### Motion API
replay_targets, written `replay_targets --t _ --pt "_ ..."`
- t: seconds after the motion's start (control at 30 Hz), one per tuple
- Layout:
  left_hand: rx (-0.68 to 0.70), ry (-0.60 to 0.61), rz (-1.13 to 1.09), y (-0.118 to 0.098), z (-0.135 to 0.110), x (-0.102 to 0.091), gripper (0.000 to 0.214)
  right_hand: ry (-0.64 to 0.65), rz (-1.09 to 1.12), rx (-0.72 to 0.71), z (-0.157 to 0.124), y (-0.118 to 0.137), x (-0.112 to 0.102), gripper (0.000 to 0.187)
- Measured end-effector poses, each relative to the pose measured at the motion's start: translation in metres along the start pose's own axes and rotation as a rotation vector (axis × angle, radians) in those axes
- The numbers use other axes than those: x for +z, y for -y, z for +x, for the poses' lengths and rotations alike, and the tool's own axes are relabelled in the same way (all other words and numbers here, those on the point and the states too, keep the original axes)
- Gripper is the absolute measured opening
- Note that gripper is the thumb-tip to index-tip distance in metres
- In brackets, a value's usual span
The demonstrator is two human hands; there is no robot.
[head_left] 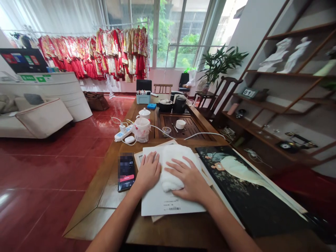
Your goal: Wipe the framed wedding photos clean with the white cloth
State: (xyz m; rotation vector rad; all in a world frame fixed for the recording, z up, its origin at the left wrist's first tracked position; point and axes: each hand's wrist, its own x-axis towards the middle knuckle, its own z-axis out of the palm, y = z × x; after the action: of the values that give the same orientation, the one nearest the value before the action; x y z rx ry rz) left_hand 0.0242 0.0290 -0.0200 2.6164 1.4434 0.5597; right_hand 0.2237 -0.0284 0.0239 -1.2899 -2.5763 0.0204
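A thick white folded cloth, perhaps a towel (169, 180), lies on a white board (154, 201) with a printed barcode near its front edge. My right hand (189, 176) rests on top of the cloth, fingers spread and reaching across it to the left. My left hand (149, 170) lies flat on the board, just left of the cloth, palm down with its fingers stretched out. Parts of one or more pale frames (168, 143) stick out from under the board. Left of my left hand is a phone (126, 172) with its screen lit.
A dark framed picture (236, 182) lies at the right of the wooden table (105, 196). Beyond the board stand a white mug (142, 130), a power strip (123, 134), a small white cup (180, 124) and a black kettle (180, 104). A white cable crosses the table.
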Motion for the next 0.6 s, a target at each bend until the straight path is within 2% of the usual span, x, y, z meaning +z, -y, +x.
replay_targets --t 0.17,0.3,0.6 --pt "-0.019 -0.007 -0.018 -0.001 0.000 0.001 0.045 -0.071 -0.081 0.058 -0.022 -0.020 -0.004 0.059" --pt "-0.020 -0.014 -0.024 0.000 0.001 0.002 0.045 -0.080 -0.118 0.093 -0.029 -0.026 -0.006 0.058" --pt "0.000 0.001 -0.011 0.000 0.001 0.000 0.044 0.018 -0.037 0.003 0.006 0.007 0.001 0.064"
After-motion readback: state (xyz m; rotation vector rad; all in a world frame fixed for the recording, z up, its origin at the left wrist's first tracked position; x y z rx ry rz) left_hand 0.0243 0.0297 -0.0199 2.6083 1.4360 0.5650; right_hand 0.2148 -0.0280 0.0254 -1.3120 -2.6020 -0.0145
